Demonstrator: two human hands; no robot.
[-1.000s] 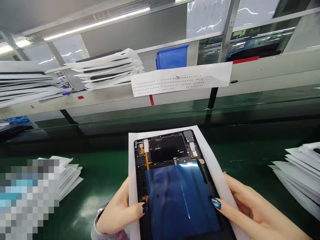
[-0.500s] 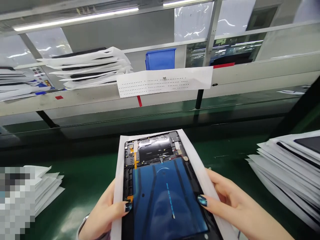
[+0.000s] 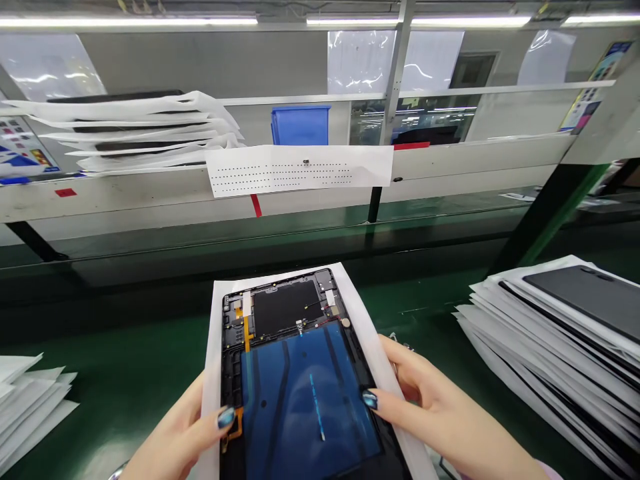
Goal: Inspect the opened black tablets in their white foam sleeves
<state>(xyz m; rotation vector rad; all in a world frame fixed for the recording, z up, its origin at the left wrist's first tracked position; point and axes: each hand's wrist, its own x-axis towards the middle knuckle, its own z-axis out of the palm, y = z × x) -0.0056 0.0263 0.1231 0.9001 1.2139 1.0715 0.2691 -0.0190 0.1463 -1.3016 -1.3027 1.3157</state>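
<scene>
Open tablet (image 3: pixel 300 360) on white sheet (image 3: pixel 213 347), held between both hands.
Left hand (image 3: pixel 175 440) and right hand (image 3: pixel 445 413) gripping near side edges, thumbs on top; long axis pointing forward, away from body.

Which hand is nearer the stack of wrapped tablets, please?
Right: the right hand is beside the stack, not touching it; the left hand is farther, across the tablet.

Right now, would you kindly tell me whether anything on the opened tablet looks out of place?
One thing: the orange flex strip beside the left hand, at the lower edge of the black tablet frame, curves, while the upper orange strip runs straight. Whether it is loose, I cannot tell.
</scene>
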